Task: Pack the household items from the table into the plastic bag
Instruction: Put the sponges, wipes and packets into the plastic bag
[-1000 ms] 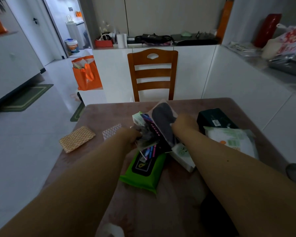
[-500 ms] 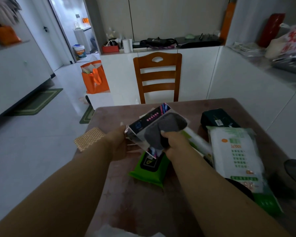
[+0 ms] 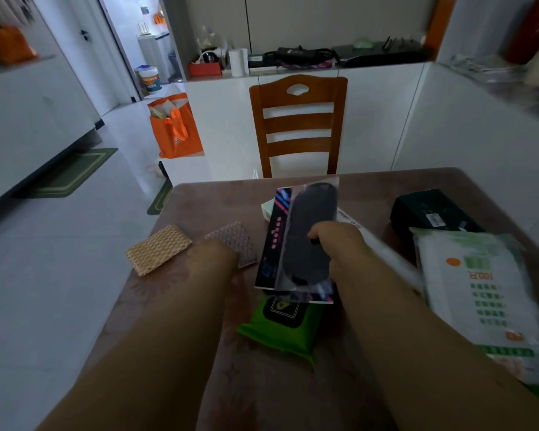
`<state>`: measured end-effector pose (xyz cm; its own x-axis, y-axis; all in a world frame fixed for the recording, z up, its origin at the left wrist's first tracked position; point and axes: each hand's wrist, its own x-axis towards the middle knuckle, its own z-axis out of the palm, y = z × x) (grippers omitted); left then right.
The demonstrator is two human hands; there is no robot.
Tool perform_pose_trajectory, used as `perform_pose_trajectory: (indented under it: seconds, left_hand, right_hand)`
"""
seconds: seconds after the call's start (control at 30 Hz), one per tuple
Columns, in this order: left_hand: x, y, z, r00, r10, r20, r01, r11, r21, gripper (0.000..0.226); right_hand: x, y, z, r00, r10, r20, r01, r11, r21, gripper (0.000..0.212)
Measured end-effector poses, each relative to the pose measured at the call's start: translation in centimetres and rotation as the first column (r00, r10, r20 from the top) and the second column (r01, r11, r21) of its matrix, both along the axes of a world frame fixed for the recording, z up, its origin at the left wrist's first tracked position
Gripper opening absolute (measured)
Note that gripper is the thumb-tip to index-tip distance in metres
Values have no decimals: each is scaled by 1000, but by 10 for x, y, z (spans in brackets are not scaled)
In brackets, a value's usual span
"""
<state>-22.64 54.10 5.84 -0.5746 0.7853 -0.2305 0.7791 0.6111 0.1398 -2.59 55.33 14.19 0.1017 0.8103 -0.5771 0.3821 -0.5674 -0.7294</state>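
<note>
Left of the insole pack (image 3: 296,241) two pads (image 3: 158,249) are laid on the table (image 3: 293,393); a wipes pack (image 3: 282,328) lies before it, a chair (image 3: 297,126) behind.

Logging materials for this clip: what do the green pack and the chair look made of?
The green pack looks like soft plastic film, matte to slightly glossy: its edges are crimped and its body sags. The chair looks like varnished wood: warm orange-brown, with a mild sheen on the slats. Grain is too blurred to confirm.

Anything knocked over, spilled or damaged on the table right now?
Nothing stands out. The right hand grips the packaged insoles above the green wipes pack; the left hand is hidden behind them. No spill shows on the table, and the plastic bag isn't in view.
</note>
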Motion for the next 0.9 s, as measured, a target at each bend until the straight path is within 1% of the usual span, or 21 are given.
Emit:
perform_pose_trajectory:
  seconds: [0.07,0.1,0.13,0.17,0.2,0.23,0.27,0.3,0.33,0.37,0.43,0.47,0.53,0.6,0.63,0.67,0.7,0.73,0.77,0.83,0.9]
  left_hand:
    - [-7,3,-6,1000,-12,18,12,1000,3,71]
    - [-10,4,-8,995,24,94,-25,1000,9,70]
    - [-14,6,-4,960,96,262,-115,992,55,65]
    - [-17,7,4,844,154,513,-247,962,118,57]
    - [-21,6,13,642,132,755,-400,898,183,48]
    - [-25,2,24,425,32,905,-515,831,212,38]
    - [-26,-2,34,224,-97,970,-555,805,209,27]
    - [-25,-6,45,110,-180,977,-539,816,211,21]
    - [-21,-11,54,78,-208,975,-471,854,220,17]
    - [-16,-14,61,142,-201,969,-375,895,241,18]
    - [0,-21,67,328,-174,929,-198,949,247,31]
    - [9,-22,66,418,-169,893,-143,958,248,34]
    - [21,-24,61,576,-208,791,-63,953,297,36]
    - [15,-24,58,685,-217,695,-71,930,361,36]
    - [4,-24,54,788,-196,583,-52,923,381,38]
    - [-11,-25,49,907,-160,391,2,927,374,40]
    - [-27,-27,44,975,-116,192,43,936,350,40]
    - [-42,-30,39,997,-62,52,40,940,339,42]
    - [-56,-33,33,999,-4,-32,14,946,324,46]
    - [-78,-35,21,989,92,-116,-62,968,245,57]
    - [-93,-36,12,984,128,-125,-116,988,97,64]
  right_hand:
    - [-2,3,-3,999,-19,-45,19,1000,10,41]
    - [0,4,-5,994,-29,-106,30,1000,6,41]
    - [1,5,-9,987,-59,-149,61,998,14,39]
    - [2,2,-10,975,-76,-207,82,996,20,36]
    - [4,1,-14,970,-68,-233,75,997,20,32]
    - [6,-3,-16,961,-70,-269,78,997,18,29]
    - [8,-6,-19,946,-84,-314,92,996,12,27]
    - [8,-11,-19,918,-102,-384,107,994,-6,25]
    - [7,-13,-19,883,-135,-450,144,989,-14,26]
    - [4,-16,-19,835,-156,-527,167,986,-27,30]
    - [-6,-24,-16,737,-166,-655,192,981,-33,36]
    - [-11,-27,-16,730,-147,-668,184,983,-15,37]
    - [-19,-31,-18,760,-108,-640,188,980,58,42]
    - [-21,-31,-22,794,-108,-598,203,975,93,48]
    - [-21,-30,-24,798,-125,-589,219,972,91,48]
    - [-20,-27,-27,799,-142,-585,236,968,88,49]
    - [-19,-25,-29,801,-155,-578,248,965,86,49]
    - [-18,-24,-31,802,-163,-574,257,963,86,49]
    - [-18,-24,-32,804,-168,-570,261,962,84,48]
    - [-18,-23,-38,806,-173,-566,266,960,85,44]
    - [-19,-22,-42,809,-163,-564,261,961,96,42]
